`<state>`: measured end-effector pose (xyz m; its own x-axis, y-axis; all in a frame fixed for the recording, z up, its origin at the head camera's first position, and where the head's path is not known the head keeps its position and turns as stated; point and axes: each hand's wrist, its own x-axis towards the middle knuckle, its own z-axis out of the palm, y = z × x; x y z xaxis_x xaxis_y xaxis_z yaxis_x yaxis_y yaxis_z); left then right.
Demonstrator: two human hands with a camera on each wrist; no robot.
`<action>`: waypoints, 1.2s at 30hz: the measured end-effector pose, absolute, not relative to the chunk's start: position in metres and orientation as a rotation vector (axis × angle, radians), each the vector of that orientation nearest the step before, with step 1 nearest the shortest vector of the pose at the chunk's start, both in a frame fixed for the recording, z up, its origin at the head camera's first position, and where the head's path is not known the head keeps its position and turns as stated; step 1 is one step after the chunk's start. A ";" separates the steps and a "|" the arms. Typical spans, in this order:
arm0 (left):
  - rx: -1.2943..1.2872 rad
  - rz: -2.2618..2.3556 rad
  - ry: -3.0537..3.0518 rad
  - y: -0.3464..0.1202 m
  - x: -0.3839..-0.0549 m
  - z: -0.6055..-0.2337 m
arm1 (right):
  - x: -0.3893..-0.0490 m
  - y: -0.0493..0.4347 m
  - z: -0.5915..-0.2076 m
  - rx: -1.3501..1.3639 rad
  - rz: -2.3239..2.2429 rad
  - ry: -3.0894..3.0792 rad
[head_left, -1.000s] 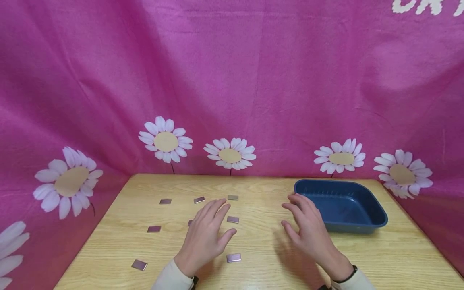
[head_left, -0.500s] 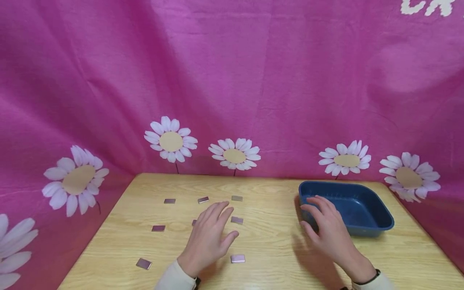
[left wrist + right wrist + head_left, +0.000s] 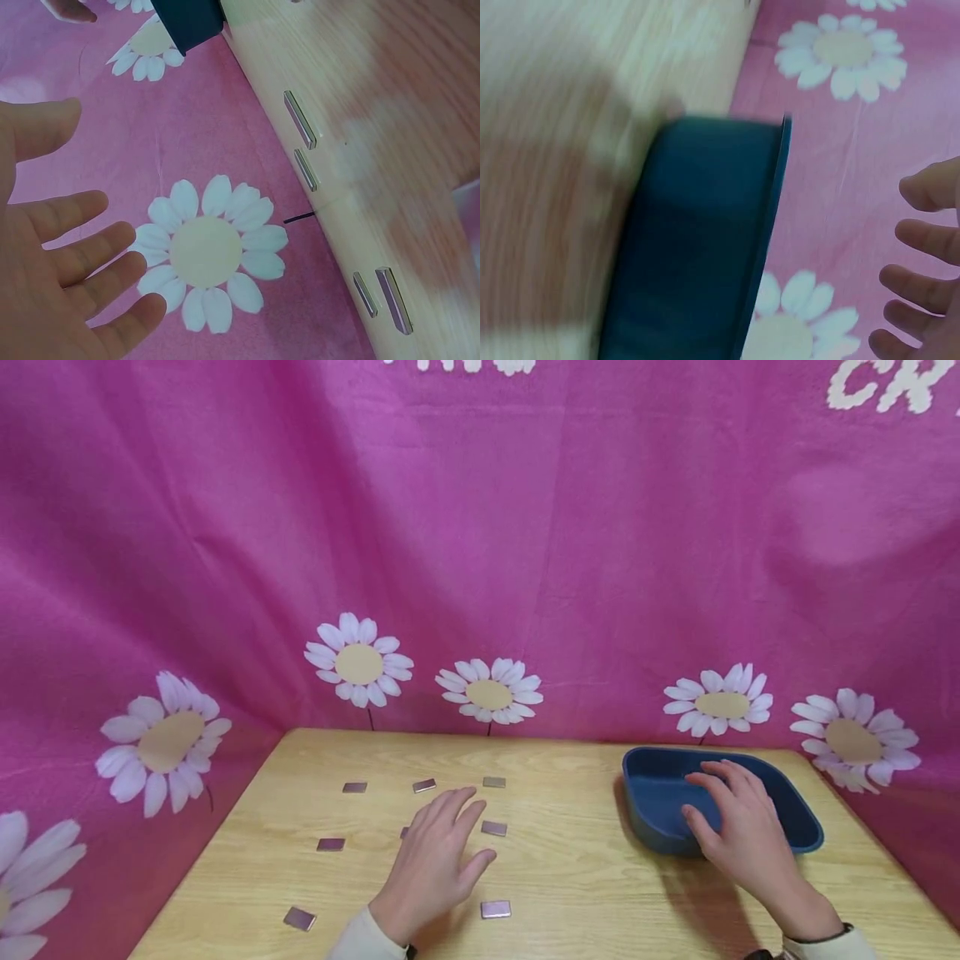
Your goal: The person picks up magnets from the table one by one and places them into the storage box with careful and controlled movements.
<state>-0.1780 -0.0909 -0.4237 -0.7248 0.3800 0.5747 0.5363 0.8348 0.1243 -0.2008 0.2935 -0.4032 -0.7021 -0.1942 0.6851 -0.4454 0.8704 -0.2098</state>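
Since the earlier frame: right hand [image 3: 750, 839] has shifted right, from beside the tray [image 3: 663, 841] to over it; left hand [image 3: 431, 867] roughly where it was.

Biggest first. Magenta curtain [image 3: 540, 543] behind and on both sides, printed with white daisies [image 3: 358, 664] and some white lettering [image 3: 892, 385] at top. Light wood-grain table [image 3: 570, 852] below it. Dark blue rounded tray on the table, far right part.

Right hand hovers over the tray's near side, fingers spread and slightly bent, thumb apart, holding nothing; right wrist view shows it clear of the tray wall. Left hand above the table left of centre, same relaxed spread, thumb out, holding nothing. Pale sleeves [image 3: 367, 941], dark band [image 3: 821, 937] at the right wrist.

Smallest: flat shiny-edged rectangular pieces [image 3: 496, 909], eight visible on the table around the left hand. Three in the far row, three in the middle row (centre one mostly hidden by the left hand), two in the near row, spaced apart.
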 end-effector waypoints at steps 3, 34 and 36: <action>-0.660 -0.387 -2.459 -0.094 -0.178 -0.424 | -0.205 0.306 -0.400 0.422 0.444 -2.362; -0.629 -0.351 -2.443 -0.108 -0.181 -0.429 | -0.231 0.414 -0.415 0.211 0.370 -2.459; -0.631 -0.352 -2.438 -0.109 -0.180 -0.429 | -0.233 0.416 -0.418 0.208 0.376 -2.460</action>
